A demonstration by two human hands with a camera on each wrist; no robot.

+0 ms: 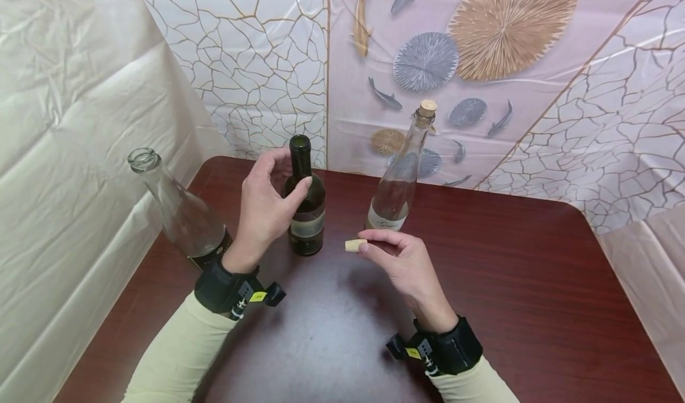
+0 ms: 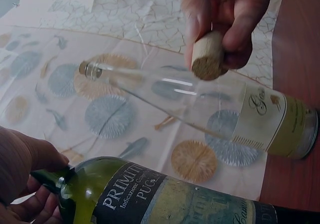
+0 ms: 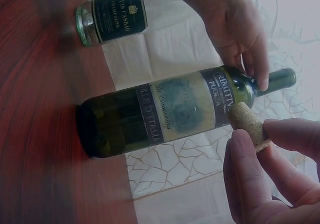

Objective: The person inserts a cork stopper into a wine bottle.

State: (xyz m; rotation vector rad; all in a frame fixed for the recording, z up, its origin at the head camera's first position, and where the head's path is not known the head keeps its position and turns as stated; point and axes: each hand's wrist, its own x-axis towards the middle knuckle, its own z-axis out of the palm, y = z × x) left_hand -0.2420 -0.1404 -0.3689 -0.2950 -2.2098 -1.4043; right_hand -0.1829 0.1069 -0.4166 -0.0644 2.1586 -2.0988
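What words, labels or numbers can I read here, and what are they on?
"PRIMITIV": on the green bottle, end not visible.
"Indicazione": green bottle, small print.
"PUGLIA": green bottle.
"D'ITALIA": green bottle, nearer the base; script beside it unclear.
"LOUIS": uncorked clear bottle, next word blurred.
"CHAMPAGNE": uncorked clear bottle.
Lettering on corked clear bottle: blurred after "G".
Yellow tags: too small to read.
No readable numbers.

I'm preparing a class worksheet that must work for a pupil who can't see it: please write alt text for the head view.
A person's left hand holds a green bottle by the neck while the right hand pinches a loose cork. On the reddish-brown table, a clear uncorked bottle stands at left and a clear corked bottle at right.
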